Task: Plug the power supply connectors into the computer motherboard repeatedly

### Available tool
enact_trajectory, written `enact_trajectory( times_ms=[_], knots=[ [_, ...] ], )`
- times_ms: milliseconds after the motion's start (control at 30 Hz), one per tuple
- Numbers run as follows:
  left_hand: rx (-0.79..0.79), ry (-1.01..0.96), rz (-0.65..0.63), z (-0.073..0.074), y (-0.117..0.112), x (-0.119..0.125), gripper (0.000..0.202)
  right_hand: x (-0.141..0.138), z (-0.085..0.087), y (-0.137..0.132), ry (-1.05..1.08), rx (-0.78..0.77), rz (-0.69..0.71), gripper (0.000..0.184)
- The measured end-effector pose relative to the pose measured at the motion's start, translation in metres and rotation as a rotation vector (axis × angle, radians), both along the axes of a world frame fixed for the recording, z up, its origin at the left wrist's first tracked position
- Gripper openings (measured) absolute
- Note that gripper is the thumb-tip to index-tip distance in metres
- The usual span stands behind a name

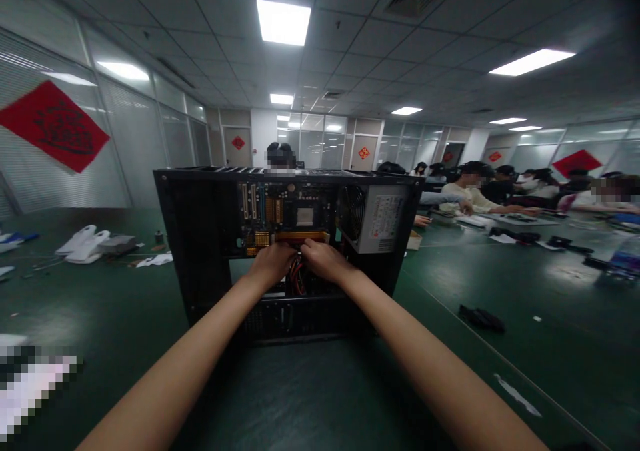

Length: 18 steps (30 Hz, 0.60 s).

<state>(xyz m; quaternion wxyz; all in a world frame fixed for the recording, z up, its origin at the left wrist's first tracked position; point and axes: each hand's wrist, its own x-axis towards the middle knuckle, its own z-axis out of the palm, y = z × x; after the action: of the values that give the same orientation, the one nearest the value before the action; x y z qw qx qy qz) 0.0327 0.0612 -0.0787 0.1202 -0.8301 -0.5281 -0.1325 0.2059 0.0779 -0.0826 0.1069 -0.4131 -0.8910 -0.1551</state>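
An open black computer case stands on the green table with its inside facing me. Inside it, a motherboard carries a bare square processor area and a yellow-orange strip along the memory slots. My left hand is closed at the left part of that strip, fingers curled and pressed together. At its right part, my right hand is closed too, fingertips against it. Whatever is between the fingers is hidden. Red and black cables hang below the hands.
A silver power supply with a fan sits at the case's upper right. On the table lie a white plastic bag, a grey box, a black item and a paper scrap. Several people sit at the right.
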Motion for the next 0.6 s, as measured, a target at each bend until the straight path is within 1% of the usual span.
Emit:
enact_trajectory(
  times_ms=[200,300,433,600],
  knots=[
    [-0.020,-0.021,0.038,0.002,0.000,0.003,0.033,0.009,-0.009,0.001,0.151,-0.014,0.049,0.022],
    [-0.044,-0.024,0.045,0.002,-0.002,0.003,0.033,0.014,-0.014,0.003,0.214,-0.016,0.028,0.024],
    [-0.055,-0.020,0.038,0.003,-0.004,0.003,0.033,0.015,-0.016,0.007,0.187,-0.040,-0.029,0.027],
    [-0.038,-0.019,0.039,0.005,-0.006,0.004,0.032,0.012,-0.015,0.010,0.149,-0.064,-0.085,0.025]
  ],
)
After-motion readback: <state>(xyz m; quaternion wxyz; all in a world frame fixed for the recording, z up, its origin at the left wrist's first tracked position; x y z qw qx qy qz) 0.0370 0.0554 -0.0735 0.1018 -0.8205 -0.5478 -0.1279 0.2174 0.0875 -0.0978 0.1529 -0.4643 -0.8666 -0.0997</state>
